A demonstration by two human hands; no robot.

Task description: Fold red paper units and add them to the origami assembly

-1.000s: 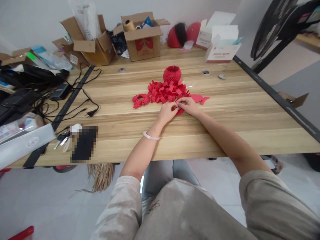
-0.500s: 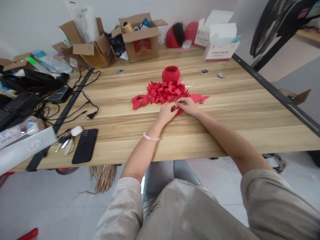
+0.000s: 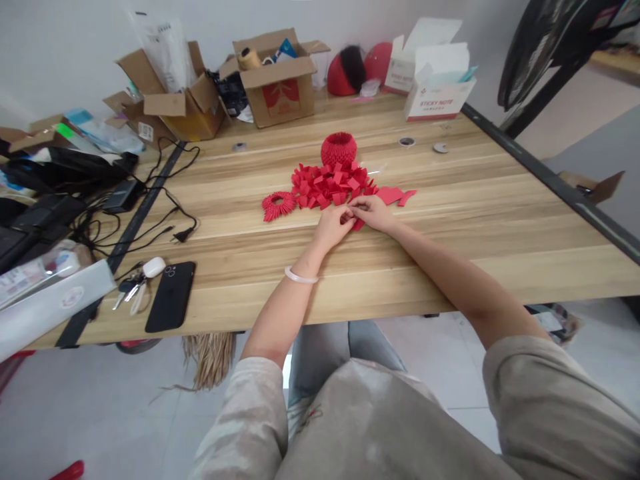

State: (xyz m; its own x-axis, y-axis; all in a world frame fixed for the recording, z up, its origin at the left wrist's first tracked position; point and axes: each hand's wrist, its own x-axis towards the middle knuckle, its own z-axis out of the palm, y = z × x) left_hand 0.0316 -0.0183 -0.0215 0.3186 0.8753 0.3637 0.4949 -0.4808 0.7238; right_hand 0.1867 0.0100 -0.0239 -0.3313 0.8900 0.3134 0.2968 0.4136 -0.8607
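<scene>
Pinching: left hand (image 3: 333,227) and right hand (image 3: 375,212) meet at the fingertips, fingers curled in, nearly closed. Can't tell what, if anything, is between the tips; too small.
Red paper piece (image 3: 358,225): just on the near side of the grip, partly under the right hand's fingers. Long axis and heading: can't tell, mostly covered.
Folded pile (image 3: 327,183): just beyond the grip, spreading left. Pieces point every which way, no common axis.
Round red bowl (image 3: 339,152): beyond grip and pile, upright, mouth up.
Red ring (image 3: 278,206): left of the grip, flat, hole up, spiky tail toward the near left.
Flat red sheet (image 3: 390,195): right of the grip, beyond the right hand.
Narrow red strip (image 3: 407,198): farther right, long axis slanting away to the right.
Phone (image 3: 171,297): well left of the grip, nearer the table (image 3: 240,267) edge, long axis near-to-far, far end leaning right.
</scene>
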